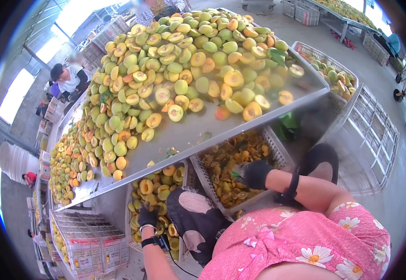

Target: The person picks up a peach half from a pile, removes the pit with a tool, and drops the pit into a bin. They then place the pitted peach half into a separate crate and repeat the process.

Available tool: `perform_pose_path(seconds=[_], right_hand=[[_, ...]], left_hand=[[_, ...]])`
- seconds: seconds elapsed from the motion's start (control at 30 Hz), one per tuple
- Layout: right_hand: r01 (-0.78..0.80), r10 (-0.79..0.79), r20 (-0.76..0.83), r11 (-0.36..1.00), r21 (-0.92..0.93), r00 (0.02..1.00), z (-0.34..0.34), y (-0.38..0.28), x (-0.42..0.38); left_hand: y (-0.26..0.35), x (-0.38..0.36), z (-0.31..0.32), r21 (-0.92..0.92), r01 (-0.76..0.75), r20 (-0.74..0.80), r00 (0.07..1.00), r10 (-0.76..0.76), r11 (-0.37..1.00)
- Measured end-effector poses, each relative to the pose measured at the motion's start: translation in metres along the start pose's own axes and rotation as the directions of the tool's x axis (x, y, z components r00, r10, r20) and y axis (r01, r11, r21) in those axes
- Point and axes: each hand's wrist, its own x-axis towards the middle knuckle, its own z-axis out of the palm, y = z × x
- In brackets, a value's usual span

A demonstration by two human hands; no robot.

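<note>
My left hand (148,217), in a black glove, hangs at the near left over a crate of halved yellow-green fruit (163,183) that looks like peaches or apricots. Its fingers are blurred against the fruit, so their grip does not show. My right hand (255,175), also in a dark glove, is above a crate (277,148) of small orange-brown fruit pieces (221,161). Its fingers are curled, and a small green thing sticks out at the fingertips, too blurred to name. Ahead, a tilted metal table (203,140) carries a large heap of halved fruit (165,70).
The table's raised metal edge (240,128) crosses just beyond both hands. A white crate (366,135) stands at the right, and a crate of fruit (329,70) behind it. Stacked crates (91,247) sit at the lower left. A person (70,79) in stripes works across the table.
</note>
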Motion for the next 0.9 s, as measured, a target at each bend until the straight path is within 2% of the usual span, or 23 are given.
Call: perform_pose_path(seconds=[0.07, 0.1, 0.13, 0.17, 0.23, 0.27, 0.3, 0.33, 0.37, 0.4, 0.43, 0.47, 0.53, 0.63, 0.73, 0.77, 0.83, 0.87, 0.9], right_hand=[[-0.056, 0.050, 0.094, 0.996, 0.068, 0.994, -0.032, -0.017, -0.008], [-0.045, 0.036, 0.105, 0.995, 0.090, 0.994, -0.044, -0.024, -0.010], [-0.031, 0.018, 0.118, 0.993, 0.111, 0.993, -0.054, -0.029, -0.013], [-0.016, -0.001, 0.130, 0.991, 0.132, 0.992, -0.059, -0.032, -0.013], [0.071, -0.081, 0.076, 0.990, 0.122, 0.994, -0.046, -0.027, -0.008], [0.112, -0.118, 0.046, 0.987, 0.114, 0.992, -0.040, -0.024, -0.005], [0.110, -0.117, 0.057, 0.988, 0.105, 0.992, -0.036, -0.023, -0.001], [0.107, -0.114, 0.068, 0.990, 0.097, 0.991, -0.034, -0.021, 0.002], [0.101, -0.108, 0.078, 0.991, 0.088, 0.991, -0.033, -0.020, 0.003], [0.100, -0.106, 0.067, 0.991, 0.085, 0.992, -0.034, -0.020, 0.003], [0.099, -0.104, 0.056, 0.992, 0.083, 0.993, -0.034, -0.020, 0.002], [0.098, -0.102, 0.046, 0.992, 0.080, 0.994, -0.037, -0.018, 0.001], [0.095, -0.096, -0.006, 0.979, 0.180, 0.995, -0.052, -0.019, -0.006], [0.084, -0.078, -0.034, 0.968, 0.238, 0.996, -0.070, -0.021, -0.015], [0.058, -0.045, -0.054, 0.956, 0.289, 0.998, -0.087, -0.021, -0.024], [0.050, -0.031, -0.065, 0.949, 0.313, 0.997, -0.091, -0.021, -0.026], [0.047, 0.030, -0.168, 0.898, 0.438, 0.985, -0.090, -0.016, -0.022], [0.050, 0.067, -0.215, 0.866, 0.498, 0.974, -0.089, -0.012, -0.020], [0.099, 0.072, -0.296, 0.847, 0.523, 0.952, -0.089, -0.009, -0.019]], left_hand=[[0.039, -0.009, -0.085, -0.146, -0.079, -0.322, 0.946, 0.028, 0.986], [0.071, -0.011, -0.125, -0.332, -0.124, -0.490, 0.870, -0.059, 0.935], [0.097, -0.003, -0.152, -0.293, -0.224, -0.556, 0.831, 0.025, 0.930], [0.121, 0.009, -0.171, -0.246, -0.319, -0.618, 0.779, 0.105, 0.915], [0.173, 0.040, -0.187, -0.443, -0.614, -0.668, 0.712, 0.216, 0.654], [0.204, 0.052, -0.202, -0.214, -0.617, -0.660, 0.663, 0.353, 0.757], [0.228, 0.071, -0.198, -0.355, -0.635, -0.628, 0.706, 0.328, 0.686], [0.243, 0.098, -0.192, -0.230, -0.669, -0.632, 0.655, 0.414, 0.707], [0.262, 0.114, -0.194, -0.164, -0.625, -0.581, 0.686, 0.437, 0.763], [0.272, 0.145, -0.176, -0.164, -0.515, -0.533, 0.764, 0.364, 0.842], [0.298, 0.139, -0.192, -0.266, -0.336, -0.391, 0.894, 0.217, 0.904], [0.305, 0.171, -0.178, -0.299, -0.184, -0.256, 0.961, 0.107, 0.936], [0.317, 0.186, -0.177, -0.460, -0.087, -0.074, 0.995, 0.060, 0.883], [0.338, 0.180, -0.176, -0.623, -0.006, -0.126, 0.988, -0.093, 0.782], [0.346, 0.173, -0.163, -0.722, -0.187, -0.256, 0.967, -0.006, 0.666], [0.351, 0.170, -0.158, -0.647, -0.244, -0.330, 0.944, 0.023, 0.723], [0.367, 0.137, -0.166, -0.927, -0.163, -0.145, 0.986, 0.079, 0.338], [0.372, 0.125, -0.168, -0.990, -0.079, -0.062, 0.988, 0.140, 0.119], [0.372, 0.122, -0.162, -0.997, -0.081, -0.083, 0.980, 0.183, -0.014]])
